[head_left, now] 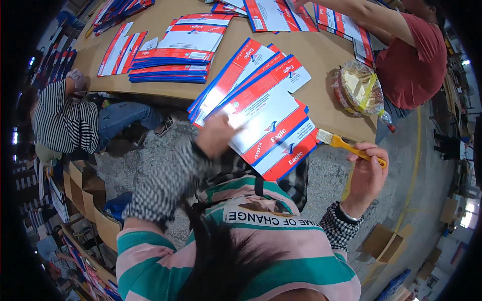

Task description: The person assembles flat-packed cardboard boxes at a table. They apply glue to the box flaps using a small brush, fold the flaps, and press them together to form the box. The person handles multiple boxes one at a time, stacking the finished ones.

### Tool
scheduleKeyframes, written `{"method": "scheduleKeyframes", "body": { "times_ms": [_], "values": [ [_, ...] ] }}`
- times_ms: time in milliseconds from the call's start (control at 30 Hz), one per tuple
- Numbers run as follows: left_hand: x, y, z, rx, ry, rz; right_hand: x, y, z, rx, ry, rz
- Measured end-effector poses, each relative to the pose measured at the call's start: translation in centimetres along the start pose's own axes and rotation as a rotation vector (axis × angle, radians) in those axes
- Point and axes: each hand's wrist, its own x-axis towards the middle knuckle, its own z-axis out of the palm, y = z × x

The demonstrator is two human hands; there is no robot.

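Note:
My right hand (367, 175) grips a paintbrush (342, 143) by its yellow handle. The brush's pale bristles point left, close to the edge of the top flat carton sheet (266, 120); whether they touch cannot be made out. That sheet is red, white and blue, and overhangs the table's near edge on top of a fanned pile of similar sheets (228, 75). Over the left side of the sheet is my left hand (218, 134), smeared by motion, its fingers unclear. Right of the pile, a plastic-lined basin (346, 103) holds whitish paste with a yellow strip across it.
The brown table (321, 65) carries more carton stacks (170, 70) at left and back. A co-worker in a red shirt (414, 60) reaches over sheets at the far right. Another person in stripes (65, 118) sits at left. A small bottle (385, 119) lies beside the basin.

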Motion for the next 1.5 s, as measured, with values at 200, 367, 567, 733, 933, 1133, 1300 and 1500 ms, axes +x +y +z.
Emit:
{"method": "scheduleKeyframes", "body": {
  "times_ms": [200,367,567,733,933,1133,1300,1500],
  "values": [
    [16.0,-1.3,-4.5,0.619,0.2,-0.197,1.0,-0.7,1.1,-0.006,-0.032,-0.047],
    [16.7,0.1,-2.2,0.788,0.083,-0.273,0.7,-0.8,-0.3,-0.062,0.073,-0.058],
    [19.3,-1.6,-2.8,0.619,-0.07,-0.342,1.9,-0.1,-0.5,-0.066,0.058,-0.04],
    [19.3,-2.1,-3.6,-0.198,-0.393,-0.326,1.9,-0.4,-1.0,-0.062,0.073,-0.064],
    [14.6,-4.2,-6.1,-0.439,-0.161,-0.184,1.1,-1.1,-1.9,-0.084,0.098,-0.091],
    [5.6,-2.2,-10.7,-1.151,0.303,0.024,1.4,-1.7,-2.0,-0.106,0.132,-0.137],
    [5.1,-3.4,-4.7,-1.503,0.477,0.074,1.9,-1.3,-0.8,-0.08,0.073,-0.121],
    [6.1,-0.5,6.0,-1.58,0.662,-0.166,1.5,-1.3,-1.3,-0.059,0.054,-0.12]
  ]
}}
